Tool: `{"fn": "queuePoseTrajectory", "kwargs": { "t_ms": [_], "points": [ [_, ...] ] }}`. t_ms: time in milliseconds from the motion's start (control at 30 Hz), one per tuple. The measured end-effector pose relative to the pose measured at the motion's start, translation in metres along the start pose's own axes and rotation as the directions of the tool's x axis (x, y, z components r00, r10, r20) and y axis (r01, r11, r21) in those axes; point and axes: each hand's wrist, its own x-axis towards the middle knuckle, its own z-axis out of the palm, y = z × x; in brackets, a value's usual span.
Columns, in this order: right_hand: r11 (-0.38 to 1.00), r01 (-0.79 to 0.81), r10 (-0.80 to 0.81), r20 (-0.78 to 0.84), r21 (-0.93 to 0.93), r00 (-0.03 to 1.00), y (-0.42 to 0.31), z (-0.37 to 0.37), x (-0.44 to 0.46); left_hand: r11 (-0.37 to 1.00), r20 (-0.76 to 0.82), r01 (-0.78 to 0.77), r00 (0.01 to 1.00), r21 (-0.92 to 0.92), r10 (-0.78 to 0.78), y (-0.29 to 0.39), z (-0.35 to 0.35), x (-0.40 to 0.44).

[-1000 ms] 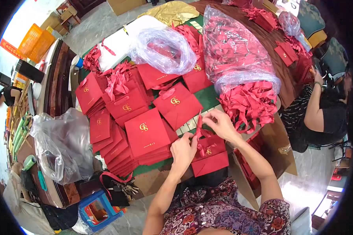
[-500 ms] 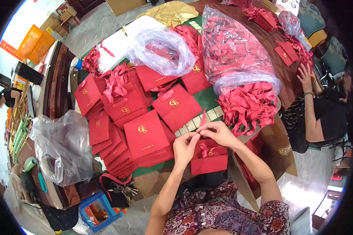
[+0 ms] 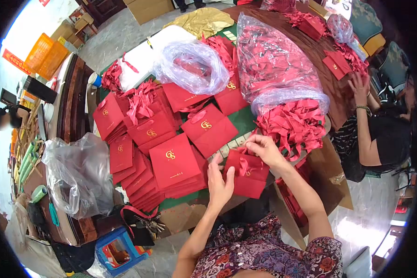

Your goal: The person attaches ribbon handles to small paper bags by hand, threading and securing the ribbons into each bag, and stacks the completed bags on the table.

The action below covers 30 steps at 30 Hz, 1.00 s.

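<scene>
A red gift bag (image 3: 248, 185) with a ribbon bow and a gold logo lies at the near edge of the table, tilted toward me. My right hand (image 3: 268, 150) pinches at its upper edge; whether the fingertips grip paper or ribbon is hard to make out. At the bag's left side is my left hand (image 3: 221, 184), thumb and fingers spread, holding nothing. Just left of that hand, a stack of red bags (image 3: 176, 162) with gold logos rests on the green tabletop. A heap of loose red ribbons (image 3: 292, 125) spills from a clear plastic bag (image 3: 278, 60) beyond my right hand.
A rolled-down clear plastic bag (image 3: 190, 69) sits among more red bags. Below right stands an open cardboard box (image 3: 326, 180) with red bags inside. Another person's hand (image 3: 359, 88) is at the brown-covered table on the right. Keys (image 3: 153, 225) hang at the near left edge.
My hands have parted from the ribbon they pinched together. The left hand has opened beside the bag, the right has moved to its upper edge, and the bag has turned slightly.
</scene>
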Motion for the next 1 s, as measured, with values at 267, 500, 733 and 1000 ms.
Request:
{"fn": "queuePoseTrajectory", "kwargs": {
  "t_ms": [267, 500, 733, 1000],
  "points": [
    [0.995, 0.097, -0.100, -0.158, -0.027, 0.982, -0.007, -0.008, 0.033, 0.963, 0.353, -0.051, 0.934, 0.266, -0.049, 0.017, -0.022, -0.007],
    [0.923, 0.252, -0.321, -0.223, -0.290, 0.920, -0.029, -0.003, 0.065, 0.974, 0.388, 0.041, 0.913, 0.224, -0.127, 0.037, -0.044, 0.001],
    [0.945, 0.327, -0.322, -0.184, -0.001, 0.929, -0.048, -0.002, 0.059, 0.974, 0.118, -0.109, 0.984, -0.197, 0.134, 0.056, -0.066, 0.071],
    [0.342, 0.525, -0.576, 0.268, -0.779, 0.773, -0.014, 0.049, 0.052, 0.918, 0.035, 0.088, 0.993, 0.388, -0.110, 0.009, -0.059, 0.123]
  ]
}}
